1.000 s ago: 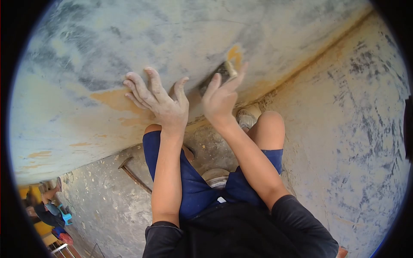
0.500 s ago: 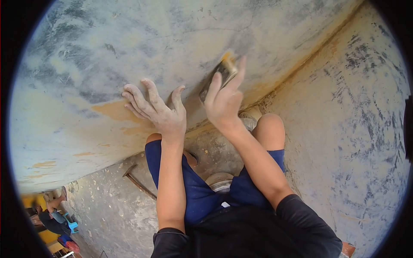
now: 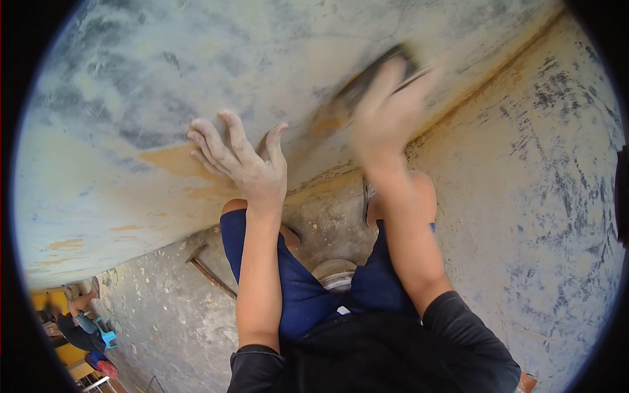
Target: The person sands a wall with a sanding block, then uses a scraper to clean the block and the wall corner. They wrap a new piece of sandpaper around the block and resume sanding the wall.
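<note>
My left hand [image 3: 247, 160] is spread against the patchy grey and cream wall [image 3: 216, 72], its fingers apart and dusted with pale powder. It holds nothing. An ochre patch [image 3: 171, 162] shows beside its fingertips. My right hand [image 3: 386, 131], smeared by motion, grips a dark, hand-sized sanding block [image 3: 364, 82] over the wall to the upper right. The block is blurred, and its face toward the wall is hidden. Dark scuffs mark the wall surface around both hands.
A second scuffed wall [image 3: 524, 216] meets the first at a brown corner line. On the speckled floor [image 3: 177, 321] lies a hammer-like tool [image 3: 209, 272], left of my legs. A round, pale-topped object [image 3: 335, 270] stands between my thighs. Another person [image 3: 78, 331] is near a blue stool [image 3: 106, 333], lower left.
My right hand and the sanding block have moved up and to the right along the wall. The left hand stays in nearly the same place, still spread.
</note>
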Action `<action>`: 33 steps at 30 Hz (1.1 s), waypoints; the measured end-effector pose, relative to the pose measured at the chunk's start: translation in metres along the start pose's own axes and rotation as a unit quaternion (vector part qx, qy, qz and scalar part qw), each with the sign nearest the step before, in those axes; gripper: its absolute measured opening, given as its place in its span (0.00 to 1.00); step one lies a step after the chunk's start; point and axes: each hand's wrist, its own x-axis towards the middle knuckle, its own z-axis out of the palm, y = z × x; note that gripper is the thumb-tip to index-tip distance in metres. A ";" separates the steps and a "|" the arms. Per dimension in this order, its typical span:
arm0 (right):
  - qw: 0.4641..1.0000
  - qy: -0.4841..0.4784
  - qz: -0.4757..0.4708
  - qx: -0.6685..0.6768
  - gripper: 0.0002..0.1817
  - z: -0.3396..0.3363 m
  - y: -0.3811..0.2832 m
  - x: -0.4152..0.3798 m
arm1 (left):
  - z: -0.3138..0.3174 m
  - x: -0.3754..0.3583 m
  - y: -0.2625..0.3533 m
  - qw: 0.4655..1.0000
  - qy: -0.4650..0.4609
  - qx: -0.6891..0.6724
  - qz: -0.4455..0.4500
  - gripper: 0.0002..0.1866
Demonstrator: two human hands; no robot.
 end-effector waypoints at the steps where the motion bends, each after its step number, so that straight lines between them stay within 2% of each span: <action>1: 0.997 0.046 0.034 0.046 0.41 -0.005 -0.006 0.019 | 0.000 -0.002 0.000 1.000 -0.003 0.004 -0.002 0.51; 2: 0.997 0.044 0.034 0.050 0.41 0.003 0.002 0.022 | 0.002 -0.002 -0.001 1.000 0.006 0.006 0.002 0.48; 3: 0.983 0.113 -0.109 -0.098 0.42 0.011 0.015 0.019 | 0.003 -0.001 -0.001 1.000 0.015 0.007 0.009 0.46; 4: 0.920 0.180 -0.248 -0.244 0.43 0.016 0.030 0.014 | 0.003 -0.001 -0.002 1.000 0.017 0.007 0.010 0.46; 5: 0.919 0.183 -0.250 -0.243 0.43 0.026 0.039 -0.012 | 0.004 -0.001 -0.002 1.000 0.011 0.008 0.006 0.49; 6: 0.972 0.073 -0.163 -0.154 0.41 0.039 0.043 -0.055 | 0.004 -0.002 -0.002 1.000 0.003 0.009 0.001 0.52; 7: 0.995 -0.040 -0.070 -0.061 0.40 0.046 0.045 -0.078 | 0.003 -0.002 -0.002 1.000 0.003 0.009 0.003 0.52; 10: 0.994 -0.001 -0.082 -0.069 0.40 0.032 0.025 -0.046 | 0.004 0.001 -0.002 1.000 0.002 0.009 -0.002 0.52; 12: 0.975 0.124 -0.164 -0.080 0.42 0.009 0.020 0.017 | 0.000 0.000 -0.002 1.000 0.002 0.003 0.015 0.51; 13: 0.977 0.118 -0.161 -0.079 0.42 0.002 0.012 0.023 | 0.000 -0.003 -0.003 1.000 -0.003 0.006 0.012 0.51; 15: 0.993 0.113 -0.028 0.004 0.43 -0.004 0.000 0.034 | 0.004 -0.001 -0.004 1.000 0.011 0.000 0.020 0.50; 16: 0.993 0.115 -0.030 0.005 0.43 0.008 0.007 0.019 | 0.005 -0.001 -0.004 1.000 0.013 0.000 0.021 0.50; 18: 0.973 0.110 -0.180 -0.093 0.42 0.044 0.032 -0.035 | 0.008 -0.002 -0.003 0.999 0.029 0.007 0.014 0.47; 19: 0.973 0.112 -0.178 -0.094 0.42 0.043 0.032 -0.052 | 0.007 -0.002 -0.002 0.999 0.028 0.006 0.016 0.47; 20: 0.994 -0.002 -0.070 -0.086 0.40 0.040 0.031 -0.069 | 0.005 -0.001 0.000 1.000 0.022 0.005 0.008 0.47; 21: 0.990 -0.115 0.039 -0.075 0.39 0.037 0.030 -0.076 | 0.004 0.000 0.002 1.000 0.016 0.004 -0.001 0.46; 22: 0.998 -0.030 -0.023 -0.040 0.39 0.035 0.021 -0.056 | 0.005 0.003 0.001 1.000 0.019 0.004 0.000 0.46; 24: 0.993 0.080 -0.071 -0.055 0.39 0.008 0.007 0.007 | 0.002 0.001 0.000 1.000 0.016 -0.005 0.009 0.45; 25: 0.993 0.074 -0.067 -0.055 0.39 0.002 -0.001 0.015 | 0.001 -0.003 0.000 1.000 0.012 -0.001 0.006 0.45; 27: 0.992 0.122 -0.003 0.032 0.41 -0.001 -0.011 0.028 | 0.004 -0.001 -0.001 1.000 0.016 0.012 0.011 0.45; 28: 0.992 0.124 -0.004 0.032 0.41 0.009 0.002 0.013 | 0.005 -0.001 -0.002 1.000 0.017 0.010 0.012 0.45; 30: 0.973 0.097 -0.175 -0.118 0.41 0.043 0.042 -0.041 | 0.009 -0.002 -0.003 0.999 0.034 0.006 0.015 0.45; 31: 0.972 0.098 -0.174 -0.120 0.41 0.044 0.043 -0.056 | 0.007 -0.002 -0.003 0.999 0.033 0.004 0.016 0.45; 33: 0.991 -0.112 0.011 -0.074 0.40 0.038 0.040 -0.078 | 0.003 -0.001 0.000 1.000 0.009 0.012 0.005 0.49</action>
